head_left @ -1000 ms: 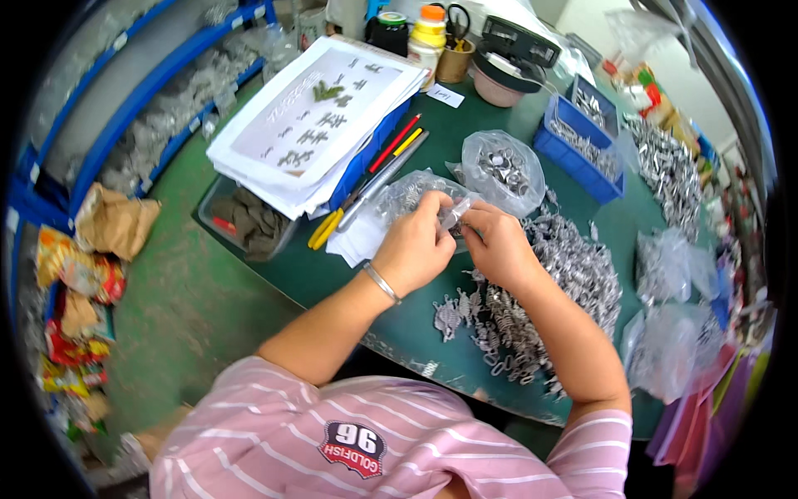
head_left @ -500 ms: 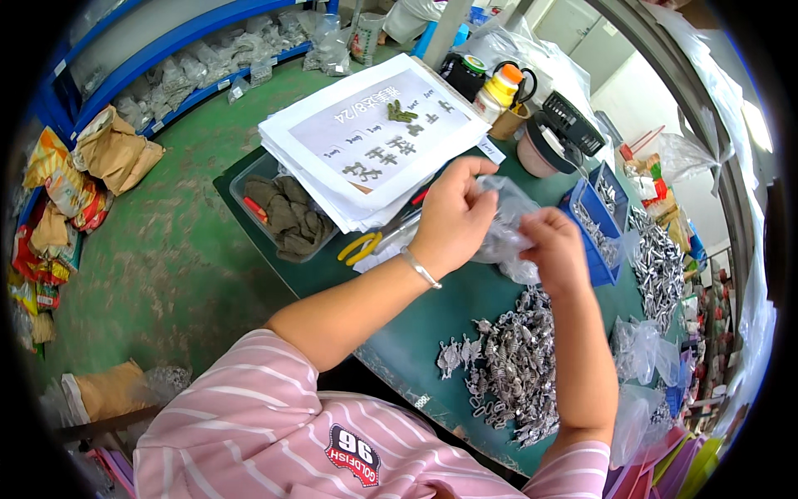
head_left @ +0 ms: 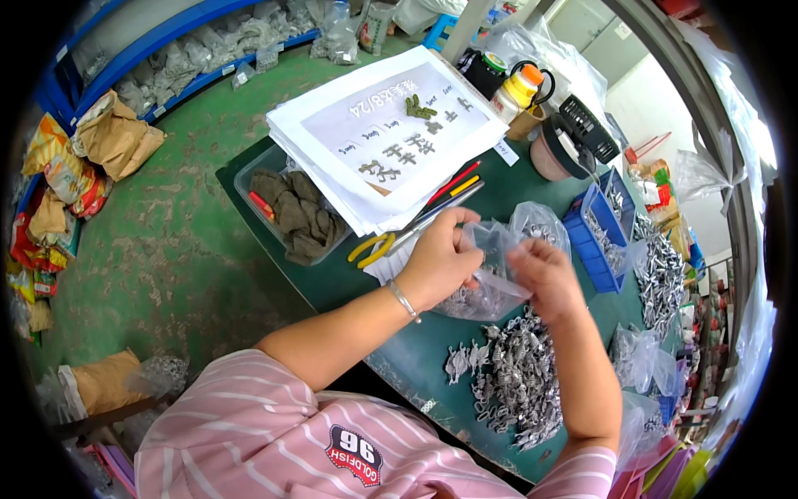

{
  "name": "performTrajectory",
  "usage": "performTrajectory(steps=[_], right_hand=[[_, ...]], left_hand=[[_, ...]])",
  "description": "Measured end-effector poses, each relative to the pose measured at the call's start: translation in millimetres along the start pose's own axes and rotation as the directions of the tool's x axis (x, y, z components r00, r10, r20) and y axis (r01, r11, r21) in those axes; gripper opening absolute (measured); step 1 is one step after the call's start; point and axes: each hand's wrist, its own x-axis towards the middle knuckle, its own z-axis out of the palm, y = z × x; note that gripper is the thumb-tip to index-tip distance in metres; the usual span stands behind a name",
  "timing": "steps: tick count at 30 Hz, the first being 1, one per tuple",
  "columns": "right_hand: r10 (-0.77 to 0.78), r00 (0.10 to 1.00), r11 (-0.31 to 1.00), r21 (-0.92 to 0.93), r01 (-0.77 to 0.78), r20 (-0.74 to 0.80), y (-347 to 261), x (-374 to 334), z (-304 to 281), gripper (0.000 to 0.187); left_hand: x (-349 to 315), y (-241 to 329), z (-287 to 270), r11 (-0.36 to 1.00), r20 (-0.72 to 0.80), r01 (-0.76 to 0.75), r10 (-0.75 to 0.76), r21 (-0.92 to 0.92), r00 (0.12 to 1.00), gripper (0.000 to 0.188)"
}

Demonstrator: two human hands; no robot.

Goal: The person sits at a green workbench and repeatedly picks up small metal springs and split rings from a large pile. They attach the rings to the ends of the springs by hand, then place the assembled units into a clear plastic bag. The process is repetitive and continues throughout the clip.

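Between my hands is a clear plastic bag (head_left: 486, 298) with small metal pieces inside, resting low over the green table. My left hand (head_left: 440, 259) is closed on the left side of its mouth. At the opposite edge, my right hand (head_left: 544, 279) pinches the plastic, its fingers slightly blurred. Behind them lies another clear bag (head_left: 540, 220) holding silvery pieces. Nearer to me, a pile of grey metal charms (head_left: 519, 378) spreads beneath my right forearm, with a few turtle-shaped ones at its left edge.
Printed sheets (head_left: 399, 133) lie stacked beyond my left hand, beside yellow-handled pliers (head_left: 371, 248) and a tub of dark cloth (head_left: 291, 212). Blue bins (head_left: 594, 241) of metal parts stand to the right, near a pile of silvery pieces (head_left: 661, 279). Bottles and a small fan (head_left: 586, 129) occupy the back.
Both hands have come down and nearer to me with the bag, which now hangs wider and shows its contents. The second bag and the pens have come into sight.
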Motion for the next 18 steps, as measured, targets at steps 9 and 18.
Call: performTrajectory(steps=[9,18], right_hand=[[-0.264,0.963,0.964,0.024,0.266,-0.050,-33,-1,11,0.009],[-0.324,0.941,0.927,-0.233,0.293,-0.104,-38,18,13,0.008]], left_hand=[[-11,25,0,0.970,0.006,-0.238,0.238,0.058,0.971,0.044],[3,11,4,0.959,-0.014,-0.284,0.283,-0.016,0.959,0.040]])
